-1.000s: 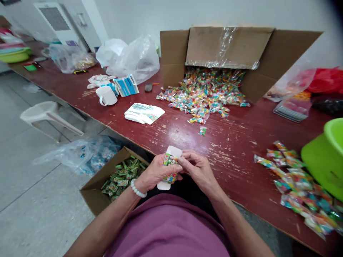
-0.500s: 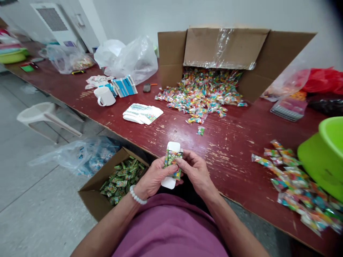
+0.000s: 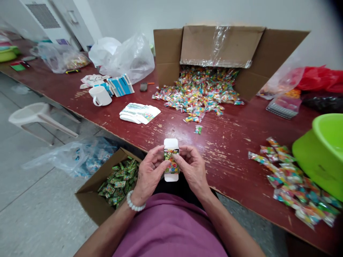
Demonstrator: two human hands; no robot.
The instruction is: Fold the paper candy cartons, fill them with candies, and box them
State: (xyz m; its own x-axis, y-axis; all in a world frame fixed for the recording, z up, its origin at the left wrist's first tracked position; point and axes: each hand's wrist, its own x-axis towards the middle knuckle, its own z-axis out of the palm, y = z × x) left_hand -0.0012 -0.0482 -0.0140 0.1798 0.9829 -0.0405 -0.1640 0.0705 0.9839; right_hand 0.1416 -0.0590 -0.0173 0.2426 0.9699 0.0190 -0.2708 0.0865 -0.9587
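Note:
Both hands hold a small printed candy box [image 3: 171, 162] upright before my lap, at the table's front edge. White flaps stick out at its top and bottom. My left hand [image 3: 152, 169] grips its left side, thumb on the front; a beaded bracelet circles that wrist. On the other side, my right hand [image 3: 192, 169] pinches the box with its thumb on the printed face. Beyond them a single wrapped candy [image 3: 198, 129] lies on the table, and a stack of flat box blanks [image 3: 139, 113] lies to the left of it.
A big cardboard carton [image 3: 222, 46] spills wrapped candies [image 3: 198, 89] onto the red table [image 3: 227, 142]. Candy packets [image 3: 292, 178] lie beside a green basin [image 3: 316, 153] at right. Below left, an open carton [image 3: 91, 203] holds filled-looking green boxes. A mug [image 3: 100, 96] and plastic stool [image 3: 34, 114] are left.
The candy box has turned from tilted to straight upright, and its printed front now faces me squarely. My fingers have shifted to its two sides. The view has swung slightly to the right.

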